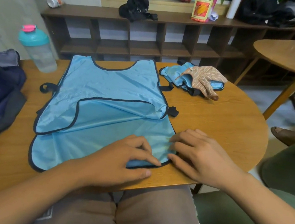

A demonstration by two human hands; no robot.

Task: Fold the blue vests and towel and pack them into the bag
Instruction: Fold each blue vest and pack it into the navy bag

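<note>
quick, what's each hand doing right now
Left hand: fingers pinching the near hem of the spread blue vest.
Right hand: fingers bent, pressing on the same vest's near right corner; a closed grip cannot be told.

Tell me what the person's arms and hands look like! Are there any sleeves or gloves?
No gloves and no sleeves in view. The left hand and right hand are bare, with no rings, watches or bracelets showing. Both forearms are uncovered right to the picture's edge. The nails look short and plain.
</note>
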